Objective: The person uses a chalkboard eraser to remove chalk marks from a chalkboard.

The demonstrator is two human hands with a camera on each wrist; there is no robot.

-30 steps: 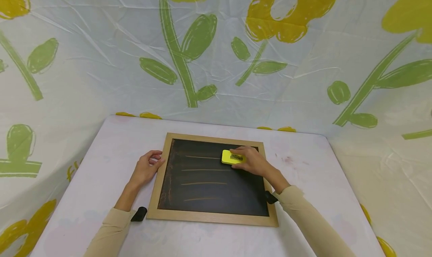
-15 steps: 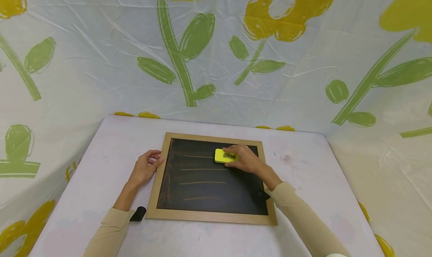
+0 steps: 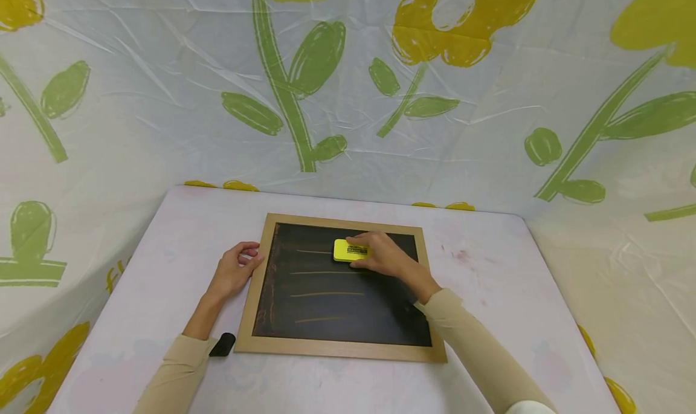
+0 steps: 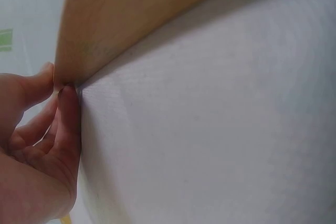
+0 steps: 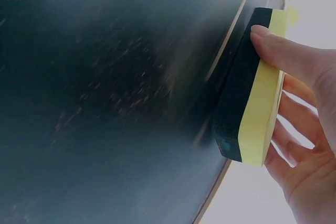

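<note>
A chalkboard point(image 3: 326, 311) with a light wooden frame lies on the table. Several thin chalk lines cross its dark surface. In the head view my right hand point(image 3: 383, 255) holds a yellow eraser point(image 3: 341, 251) against the upper part of the board, at the right end of the top line. The right wrist view shows the thumb on one side of the eraser point(image 5: 257, 114) and the fingers on the other, its black felt face towards the board. My left hand point(image 3: 234, 273) pinches the left edge of the frame; in the left wrist view thumb and fingertips meet at the wooden frame point(image 4: 121, 19).
The white table point(image 3: 505, 281) has a few faint reddish smudges right of the board. A black strap end point(image 3: 223, 344) juts from the left cuff. Flower-printed cloth point(image 3: 179, 69) hangs behind the table and at both sides.
My right hand has slid the eraser leftward along the top chalk line, and that line now shows shorter. My left hand stays on the frame's left edge.
</note>
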